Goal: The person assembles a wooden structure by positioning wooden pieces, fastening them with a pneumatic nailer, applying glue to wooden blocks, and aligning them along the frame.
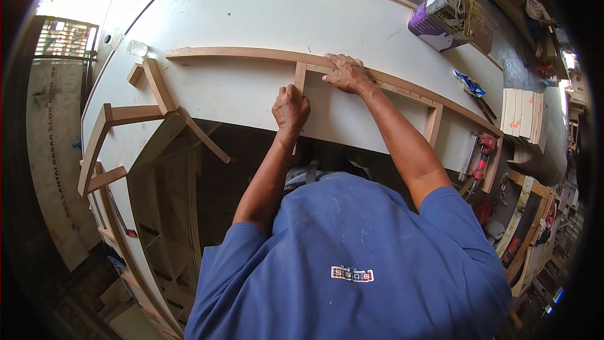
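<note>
A long wooden rail [242,55] lies across a white panel [264,12], with short wooden crosspieces on its near side. Closed in a fist, my left hand [291,110] grips the middle crosspiece [301,75] just below where it meets the rail. My right hand [348,74] lies over the rail beside this joint, its fingertips at the far edge and its thumb on the near side. Further right, another crosspiece [433,124] joins the rail. A red and black nail gun [483,154] rests near the rail's right end.
Another wooden frame [135,113] stands at the left, near a clear plastic container [136,48]. A purple and black can [440,19] sits at the far right, with a blue packet [469,83] nearer. Stacked pale boards [523,113] lie beyond the right edge. A person [536,12] is in the background.
</note>
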`<move>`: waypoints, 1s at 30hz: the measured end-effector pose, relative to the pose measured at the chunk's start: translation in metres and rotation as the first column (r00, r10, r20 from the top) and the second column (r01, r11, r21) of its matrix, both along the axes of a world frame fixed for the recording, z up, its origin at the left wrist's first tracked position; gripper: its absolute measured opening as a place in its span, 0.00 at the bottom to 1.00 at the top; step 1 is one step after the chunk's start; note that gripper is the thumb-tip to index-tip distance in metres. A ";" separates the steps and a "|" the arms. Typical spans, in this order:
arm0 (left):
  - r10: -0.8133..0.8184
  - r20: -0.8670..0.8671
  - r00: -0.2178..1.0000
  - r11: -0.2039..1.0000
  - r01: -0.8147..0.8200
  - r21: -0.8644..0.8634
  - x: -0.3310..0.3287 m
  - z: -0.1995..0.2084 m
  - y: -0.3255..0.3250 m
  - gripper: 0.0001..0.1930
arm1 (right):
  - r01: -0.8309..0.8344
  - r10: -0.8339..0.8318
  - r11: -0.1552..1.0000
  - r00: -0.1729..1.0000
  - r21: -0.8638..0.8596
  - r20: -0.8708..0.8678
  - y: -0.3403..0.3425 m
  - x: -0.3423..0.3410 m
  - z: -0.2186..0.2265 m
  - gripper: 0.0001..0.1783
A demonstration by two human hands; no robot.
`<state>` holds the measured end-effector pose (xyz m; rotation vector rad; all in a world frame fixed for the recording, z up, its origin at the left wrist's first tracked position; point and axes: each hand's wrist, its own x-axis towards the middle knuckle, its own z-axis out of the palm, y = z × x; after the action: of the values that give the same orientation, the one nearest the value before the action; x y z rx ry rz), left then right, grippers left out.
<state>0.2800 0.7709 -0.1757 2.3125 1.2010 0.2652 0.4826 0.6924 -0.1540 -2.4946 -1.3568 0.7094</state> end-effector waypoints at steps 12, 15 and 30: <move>-0.050 0.032 0.998 0.999 0.051 -0.006 0.002 -0.005 0.008 0.12 | -0.001 0.000 0.999 1.000 -0.040 -0.024 0.003 0.001 0.001 0.41; -0.062 0.044 0.997 0.998 0.063 -0.008 0.001 -0.007 0.009 0.12 | 0.017 -0.017 0.999 1.000 -0.034 -0.005 0.002 -0.003 0.004 0.40; -0.123 0.146 0.982 0.992 0.121 0.028 0.008 -0.017 0.017 0.14 | -0.033 0.032 0.999 0.999 0.020 0.044 -0.001 -0.002 0.002 0.43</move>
<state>0.2880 0.7884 -0.1924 2.3269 0.9845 0.3970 0.4802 0.6918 -0.1520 -2.4908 -1.4148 0.6479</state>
